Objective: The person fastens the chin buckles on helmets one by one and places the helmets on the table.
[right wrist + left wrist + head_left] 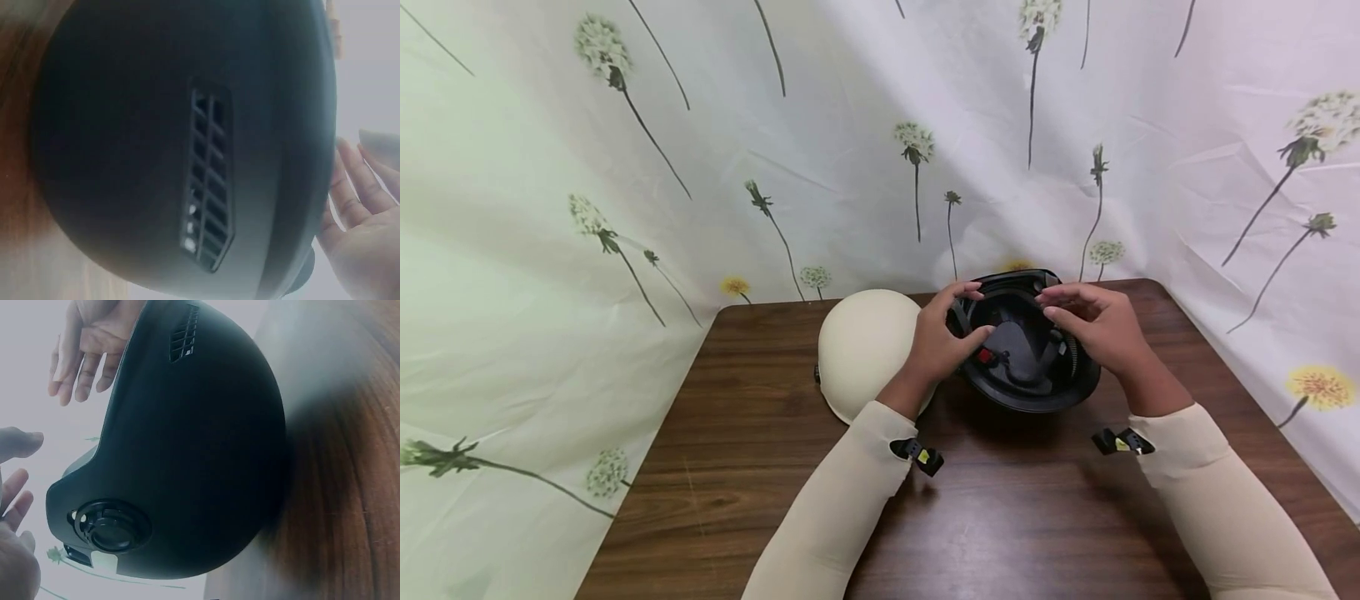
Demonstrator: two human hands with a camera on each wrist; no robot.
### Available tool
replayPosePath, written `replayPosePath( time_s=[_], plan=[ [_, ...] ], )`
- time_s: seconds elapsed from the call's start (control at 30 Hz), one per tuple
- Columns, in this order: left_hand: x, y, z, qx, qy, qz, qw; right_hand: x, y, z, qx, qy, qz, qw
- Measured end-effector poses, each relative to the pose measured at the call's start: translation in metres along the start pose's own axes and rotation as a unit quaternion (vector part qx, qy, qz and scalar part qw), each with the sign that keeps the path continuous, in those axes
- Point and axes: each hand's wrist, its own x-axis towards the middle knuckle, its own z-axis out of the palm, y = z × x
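Note:
A black helmet (1026, 400) lies upside down on the table, its padded inside facing up and a red buckle piece (986, 356) showing within. My left hand (942, 337) is over its left rim, thumb and fingers spread apart. Over the right side is my right hand (1101, 327), fingers loosely bent with a gap to the thumb; neither hand visibly grips anything. In the left wrist view the helmet's outer shell (194, 444) shows a round knob (111, 530). A slatted vent (209, 181) fills the middle of the right wrist view.
To the left of the black helmet stands a cream helmet (868, 350), dome up, partly behind my left forearm. Both rest on a dark wooden table (722, 467). A white flower-printed sheet (842, 167) hangs behind the table and along its sides.

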Motion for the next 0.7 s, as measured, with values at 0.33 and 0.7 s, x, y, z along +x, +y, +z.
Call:
replayPosePath(
  time_s=[0.33,0.7],
  plan=[
    [-0.018,-0.004,-0.002,-0.011,0.027,-0.006,0.9996,-0.011,0.004,-0.004,-0.001,0.027,-0.025,0.9993],
    [-0.034,-0.008,0.0,-0.004,0.049,-0.046,0.9977,-0.02,0.018,-0.012,-0.016,0.087,-0.045,0.9951]
  ],
)
